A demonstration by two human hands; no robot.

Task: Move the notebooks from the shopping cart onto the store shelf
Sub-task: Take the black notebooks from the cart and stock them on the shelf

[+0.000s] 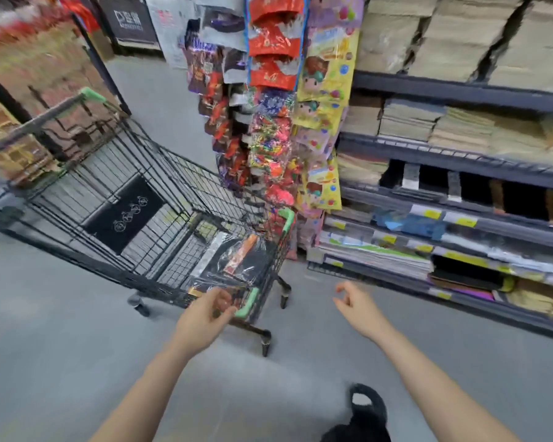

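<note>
Black wire-metal shopping cart [160,199], matt, with green plastic corner guards. Glossy clear plastic wrap, crinkled and reflective, over the dark-covered notebooks [237,263] at its near corner. Dark metal store shelf [460,87] stacked with dull brown paper goods. Shiny foil and plastic packets [268,138] hanging beside. Smooth grey floor [61,346], faintly sheened.

Shelf stock [460,129] and far-left goods [20,59] motion-blurred.
</note>
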